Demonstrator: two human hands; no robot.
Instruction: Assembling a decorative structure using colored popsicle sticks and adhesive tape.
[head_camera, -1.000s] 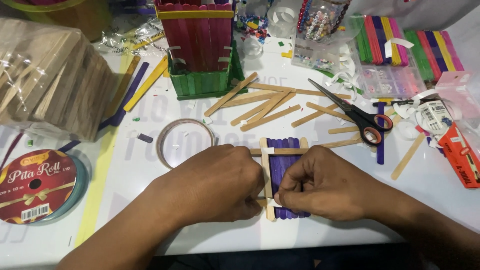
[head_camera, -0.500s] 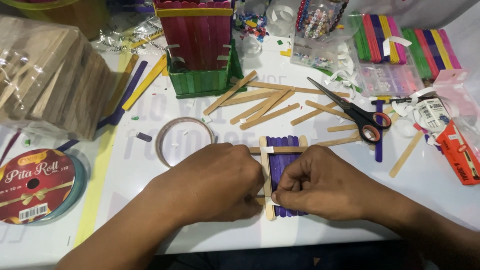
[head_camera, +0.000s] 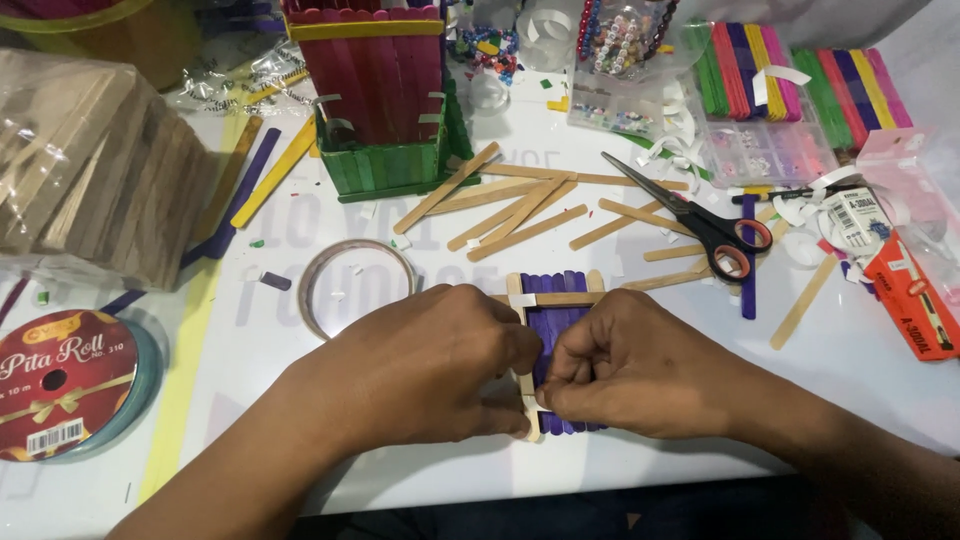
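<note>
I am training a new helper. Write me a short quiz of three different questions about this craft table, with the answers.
1. True or false: both hands touch the purple stick panel.
2. What lies just right of the loose plain sticks? A scissors, B ribbon roll, C stick bag.
3. What colour is the base of the stick box?

Key:
1. True: left hand and right hand press on it.
2. A, scissors.
3. Green.

The left hand now reaches farther right across the plain wooden left stick of the purple craft-stick panel, meeting the right hand, whose fingers curl tighter.
</note>
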